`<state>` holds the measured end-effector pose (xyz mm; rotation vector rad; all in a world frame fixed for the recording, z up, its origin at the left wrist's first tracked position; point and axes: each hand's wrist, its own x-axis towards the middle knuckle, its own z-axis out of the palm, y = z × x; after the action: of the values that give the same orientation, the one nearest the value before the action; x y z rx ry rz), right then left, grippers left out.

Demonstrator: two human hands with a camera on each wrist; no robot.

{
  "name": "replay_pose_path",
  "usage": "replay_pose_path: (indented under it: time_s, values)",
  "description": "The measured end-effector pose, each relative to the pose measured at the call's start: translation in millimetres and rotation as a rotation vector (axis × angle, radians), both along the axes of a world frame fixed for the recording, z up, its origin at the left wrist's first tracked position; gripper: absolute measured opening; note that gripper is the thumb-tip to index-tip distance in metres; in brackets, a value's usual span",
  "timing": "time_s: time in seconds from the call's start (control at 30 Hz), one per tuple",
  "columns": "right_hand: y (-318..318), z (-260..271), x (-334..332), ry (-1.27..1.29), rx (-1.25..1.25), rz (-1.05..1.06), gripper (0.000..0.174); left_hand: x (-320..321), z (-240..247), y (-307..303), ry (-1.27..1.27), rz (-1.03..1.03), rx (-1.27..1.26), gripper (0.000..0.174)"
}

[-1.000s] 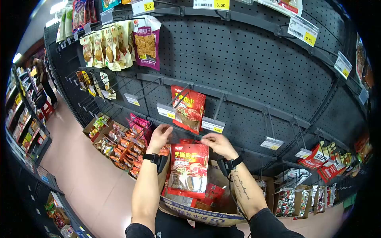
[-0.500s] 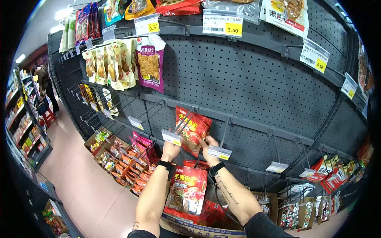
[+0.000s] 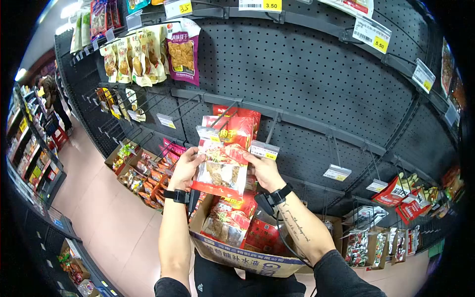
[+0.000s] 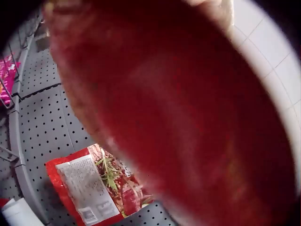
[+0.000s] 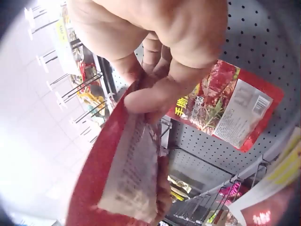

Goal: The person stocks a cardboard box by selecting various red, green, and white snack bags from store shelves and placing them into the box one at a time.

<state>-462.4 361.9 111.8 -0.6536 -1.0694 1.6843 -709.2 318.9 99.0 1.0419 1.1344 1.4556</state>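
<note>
Both hands grip a red jerky bag (image 3: 222,161) by its sides, in front of the pegboard. My left hand (image 3: 185,168) pinches its left edge, thumb on the printed face. At the right edge, my right hand (image 3: 264,171) pinches it; the right wrist view shows that thumb (image 5: 148,101) on the bag. A price tag (image 3: 209,133) overlaps its upper left. Close behind, a like bag (image 3: 256,119) hangs at a hook, partly covered. In the left wrist view the held bag (image 4: 164,108) is a large red blur.
Below the hands stands an open carton (image 3: 247,262) with several red bags (image 3: 227,220) in it. Hooks with price tags (image 3: 337,173) jut out to the right. Snack boxes (image 3: 143,173) line the lower left, and a purple bag (image 3: 183,52) hangs above.
Half a second ago the hands were at the lower part of the hanging bag; now they hold another bag in front of it. The head view has tilted down again.
</note>
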Motion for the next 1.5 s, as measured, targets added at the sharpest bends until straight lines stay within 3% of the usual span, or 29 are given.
replay_pose_path:
  time_s: [0.1, 0.2, 0.3, 0.47, 0.6, 0.63, 0.67, 0.7, 0.73, 0.77, 0.83, 0.9, 0.97, 1.0, 1.03, 1.1, 1.13, 1.17, 1.23, 1.3, 1.33, 1.37, 1.43, 1.47, 1.5]
  values:
    - [-17, 10, 4, -0.106, 0.018, 0.125, 0.022, -8, -6, -29, 0.056, -0.02, -0.019, 0.024]
    - [-15, -9, 7, -0.111, 0.272, 0.214, 0.021, -16, 2, -72, 0.007, -0.093, -0.141, 0.018]
    - [-22, 12, 4, -0.073, 0.183, 0.311, 0.02, -13, 8, -89, -0.215, -0.058, -0.004, 0.017]
    - [-21, 13, 6, -0.1, 0.221, 0.373, 0.019, -20, 17, -98, -0.062, -0.037, 0.014, 0.02]
    - [-19, -16, 19, -0.239, 0.339, 0.601, 0.033, -21, 4, -103, 0.141, -0.156, -0.234, 0.021]
    - [-17, -19, 29, -0.316, 0.409, 0.683, 0.036, -20, -1, -101, 0.274, -0.206, -0.253, 0.022]
    - [-9, -18, 44, -0.529, 0.233, 0.885, 0.046, -21, -3, -97, 0.357, -0.277, -0.261, 0.022]
    - [-13, -4, 53, -0.62, 0.281, 0.954, 0.052, -19, 1, -94, 0.438, -0.348, -0.272, 0.023]
    - [-11, -2, 58, -0.671, 0.297, 0.946, 0.052, -16, 5, -89, 0.673, -0.37, -0.134, 0.024]
    - [-10, -2, 62, -0.721, 0.312, 0.94, 0.053, -19, 16, -79, 1.053, -0.348, -0.232, 0.024]
    - [3, -11, 65, -0.598, 0.216, 0.81, 0.049, -8, 33, -67, 0.951, -0.419, -0.277, 0.025]
    - [18, -22, 70, -0.531, 0.165, 0.784, 0.039, 1, 36, -52, 1.076, -0.596, -0.41, 0.031]
    - [24, -34, 74, -0.787, 0.341, 0.863, 0.035, -3, 4, -30, 1.593, -0.755, -0.131, 0.033]
    - [8, -7, 73, -0.947, 0.259, 0.946, 0.033, -6, 0, -24, 1.585, -0.724, -0.111, 0.035]
    - [12, -28, 70, -0.988, 0.263, 1.023, 0.032, -13, -1, -12, 1.425, -0.823, -0.35, 0.048]
    - [28, -64, 66, -0.841, 0.471, 1.106, 0.032, -30, 5, -7, 1.349, -0.715, -0.303, 0.065]
    - [11, -13, 67, -0.762, 0.465, 0.909, 0.031, -36, 12, -2, 1.19, -0.659, -0.299, 0.08]
    - [31, -25, 66, -0.973, 0.224, 0.716, 0.031, -37, 16, 2, 1.112, -0.522, -0.23, 0.073]
    - [52, -28, 54, -0.788, 0.129, 0.287, 0.028, -29, 5, 29, 0.801, -0.206, -0.183, 0.058]
    - [84, -60, 36, -0.58, 0.249, -0.024, 0.028, -11, -2, 59, 0.658, -0.093, 0.062, 0.048]
    - [117, -100, 21, -0.451, 0.35, -0.203, 0.028, 2, 12, 64, 0.694, -0.076, 0.056, 0.06]
    - [97, -61, 8, -0.006, -0.05, -0.127, 0.032, 1, -31, 98, 0.625, 0.096, 0.152, 0.08]
    - [122, -82, -4, -0.468, 0.387, -0.165, 0.025, 9, -57, 127, 0.603, 0.149, 0.226, 0.091]
    - [108, -65, -12, -0.232, 0.492, -0.138, 0.023, 12, -73, 139, 0.49, 0.155, 0.323, 0.092]
    - [131, -96, -14, 0.225, -0.04, 0.009, 0.02, 12, -92, 149, 0.42, 0.198, 0.348, 0.078]
